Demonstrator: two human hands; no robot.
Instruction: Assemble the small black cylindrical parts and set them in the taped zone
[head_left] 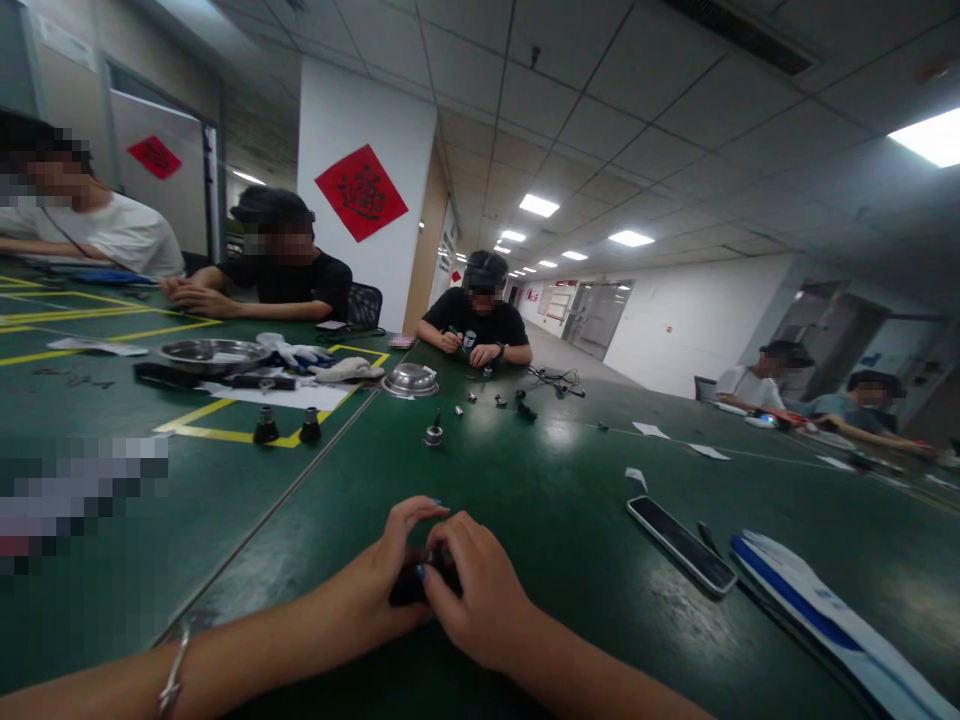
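Both hands meet low in the middle of the head view, over the green table (570, 560). My left hand (386, 575) curls around a small black part (407, 588), its thumb and fingers on either side. From the right, my right hand (480, 590) closes on the same part, with thumb and bent fingers pinching its top. Most of the part is hidden by the fingers, so its exact kind cannot be made out. Beyond the hands stands a round metal piece with a dark stem (433, 435). A small metal cylinder (459, 410) lies just behind it.
Two black tapered parts (265, 426) stand left, near a steel tray (214, 354), gloves (300, 355) and an upturned metal bowl (410, 380). At right lie a phone (681, 545) and a blue-white packet (817, 600). A person (480, 320) works across the table; others sit at both sides.
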